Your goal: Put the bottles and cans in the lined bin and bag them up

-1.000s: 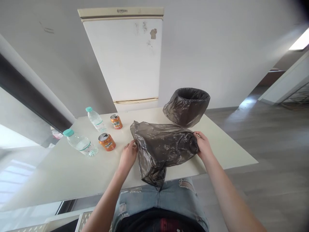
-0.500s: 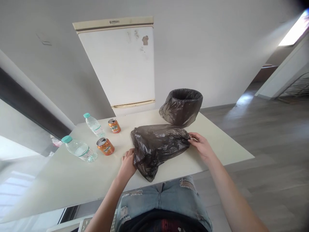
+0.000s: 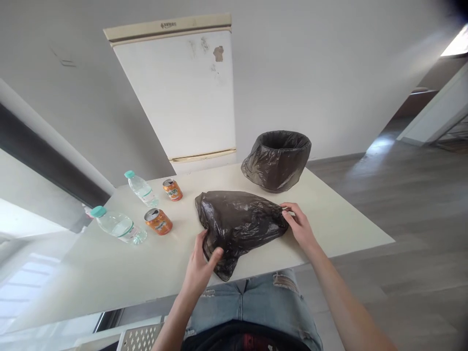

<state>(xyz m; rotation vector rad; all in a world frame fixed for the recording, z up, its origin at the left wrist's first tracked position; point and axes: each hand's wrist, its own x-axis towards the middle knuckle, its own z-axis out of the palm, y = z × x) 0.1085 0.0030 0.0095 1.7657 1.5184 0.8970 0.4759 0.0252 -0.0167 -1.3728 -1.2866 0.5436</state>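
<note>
Dark plastic bag (image 3: pixel 243 219): lower centre of the frame, crumpled, lying on the white table (image 3: pixel 347 219), glossy folds, one corner bunched toward the near edge.

Left hand (image 3: pixel 202 265): at the bag's lower-left corner. Grip fairly wide, thumb on top of the film, fingers along its left side, bag in between. Can't tell if it's clamped.

Right hand (image 3: pixel 300 229): at the bag's right end. Grip narrow, thumb and fingertips close together, touching the edge. Can't tell if the film is pinched.

Second dark bag (image 3: pixel 278 165): right of centre, just beyond the first. Stands up, mouth round and wide, facing up. Can't see the bottom inside.

Left of centre, both upright: rear orange can (image 3: pixel 172 190) and front orange can (image 3: pixel 159 223), tops opened. Farther left, two clear bottles with teal caps: rear bottle (image 3: pixel 142 189) near the rear can, front bottle (image 3: pixel 119 226) near the front can.

White fridge (image 3: pixel 179 92): upper centre, behind the table, stained and scuffed at its upper right. White perforated basket (image 3: pixel 141 337): bottom edge, left of centre, partly cut off. Grey floor (image 3: pixel 409 282): lower right.
</note>
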